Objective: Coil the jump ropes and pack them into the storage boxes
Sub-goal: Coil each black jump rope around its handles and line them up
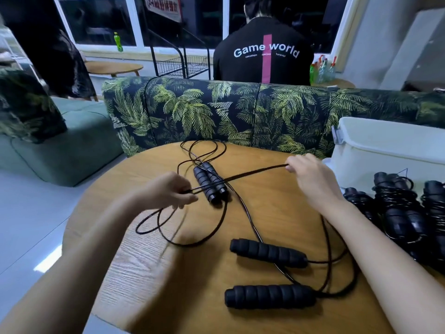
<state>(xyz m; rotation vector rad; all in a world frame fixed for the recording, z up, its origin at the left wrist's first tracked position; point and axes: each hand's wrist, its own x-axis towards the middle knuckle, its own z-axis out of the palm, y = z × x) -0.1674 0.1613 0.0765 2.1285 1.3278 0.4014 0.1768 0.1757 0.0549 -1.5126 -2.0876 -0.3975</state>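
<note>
Body in view: left hand (pixel 168 191) and right hand (pixel 310 179), both bare. Left forearm (pixel 84 249) and right forearm (pixel 385 249) bare to frame edge. Left one blurred.

Palm-print sofa back (pixel 216 112), green couch (pixel 60 150), dark windows (pixel 101 20), pale tiled floor (pixel 29 225)

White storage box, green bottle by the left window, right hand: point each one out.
white storage box (pixel 366 171): head view, on its front wall.
green bottle (pixel 118 42): head view, on its body.
right hand (pixel 310 175): head view, on the back of the hand.
</note>
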